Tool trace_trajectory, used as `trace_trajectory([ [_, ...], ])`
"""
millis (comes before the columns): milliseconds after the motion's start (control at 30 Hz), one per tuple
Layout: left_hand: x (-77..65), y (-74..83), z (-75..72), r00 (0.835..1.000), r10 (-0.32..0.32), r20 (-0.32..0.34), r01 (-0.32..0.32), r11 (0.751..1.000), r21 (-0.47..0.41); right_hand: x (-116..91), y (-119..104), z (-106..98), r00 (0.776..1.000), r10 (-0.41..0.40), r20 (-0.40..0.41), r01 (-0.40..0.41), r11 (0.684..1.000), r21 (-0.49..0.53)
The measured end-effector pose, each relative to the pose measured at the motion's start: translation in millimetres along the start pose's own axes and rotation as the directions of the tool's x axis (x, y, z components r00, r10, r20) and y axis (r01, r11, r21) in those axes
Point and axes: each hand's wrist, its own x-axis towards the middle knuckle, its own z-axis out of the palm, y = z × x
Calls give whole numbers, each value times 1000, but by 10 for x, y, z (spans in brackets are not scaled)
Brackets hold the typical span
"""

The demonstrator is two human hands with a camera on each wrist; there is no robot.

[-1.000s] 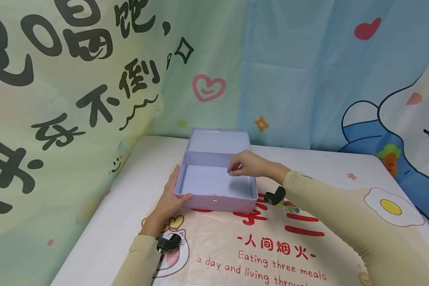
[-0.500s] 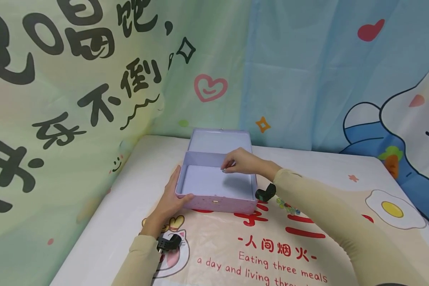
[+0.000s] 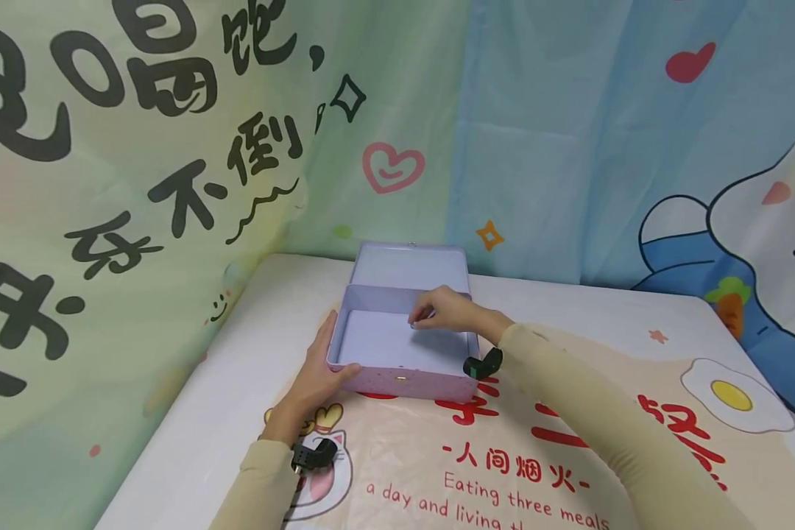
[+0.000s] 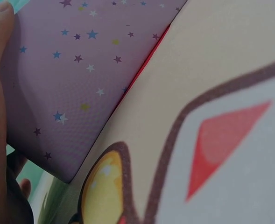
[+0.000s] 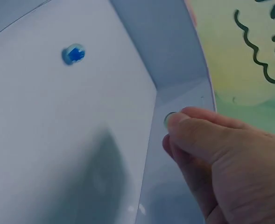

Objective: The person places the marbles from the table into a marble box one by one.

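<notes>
A lilac tin box [image 3: 430, 384] with its hinged lid [image 3: 411, 268] thrown back stands on the table in the head view. My left hand [image 3: 319, 372] grips its near left corner, thumb over the front rim and fingers along the left side. The left wrist view shows the star-printed wall [image 4: 79, 70] beside that hand. Over the inside of the box, my right hand [image 3: 445, 309] pinches a small glass marble [image 5: 168, 119] between thumb and fingertips. Most of this marble is hidden by the fingers. A blue marble [image 5: 75, 54] lies on the white box floor in the right wrist view.
The table has a printed cloth [image 3: 503, 434] with red lettering, a cat and a fried egg. A printed curtain [image 3: 536, 147] hangs behind it. Black wrist cameras sit on both wrists; the right one [image 3: 483, 364] is close to the box's right side.
My right hand has moved left and slightly inward over the box, still pinching the marble. The right sleeve now covers the small colourful cluster on the cloth. My left hand has stayed put.
</notes>
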Motion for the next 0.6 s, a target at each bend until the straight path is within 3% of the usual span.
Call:
trace_trajectory([
  [467, -32, 30, 4, 999, -43, 5, 43, 999, 11, -6, 126, 143, 998, 39, -58, -39, 999, 5],
  [600, -22, 30, 2, 998, -64, 8, 63, 998, 26, -11, 118, 164, 999, 33, -41, -34, 999, -16],
])
